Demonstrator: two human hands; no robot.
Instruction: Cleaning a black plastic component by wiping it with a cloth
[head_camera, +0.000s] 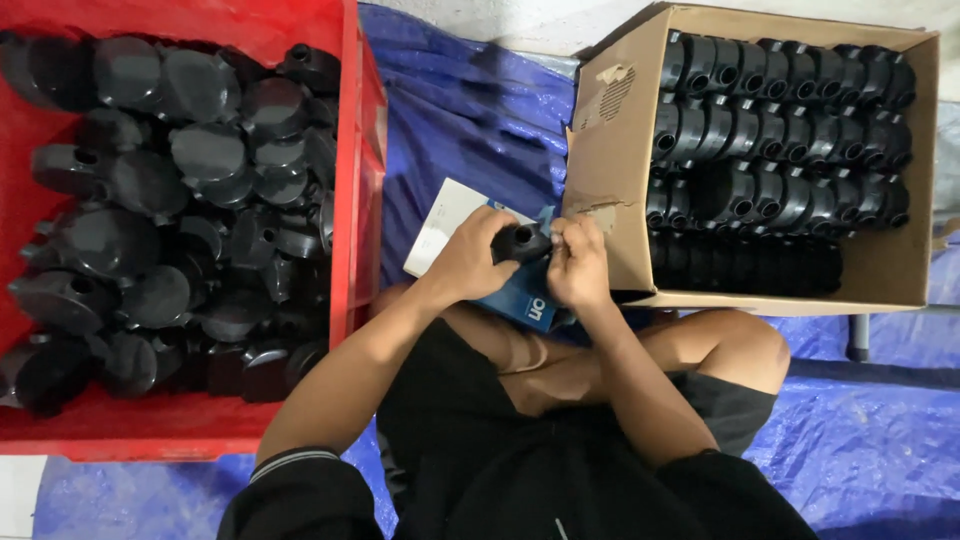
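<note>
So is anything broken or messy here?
The cardboard box looks damaged: its near side wall is torn, with paper peeled away. The black parts in the red crate lie in a jumbled heap, while those in the box stand in tidy rows.

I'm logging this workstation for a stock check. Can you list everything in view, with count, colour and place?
crate: one, red, left, on the tarp
loose plastic parts: many, black, heaped in the crate
cardboard box: one, brown, upper right, open
packed plastic parts: many, black, in rows inside the box
tarp: one, blue, spread under everything
small box: one, blue and white, on the person's lap
single plastic part: one, black, held between both hands
left hand: gripping the part
right hand: gripping the part
</note>
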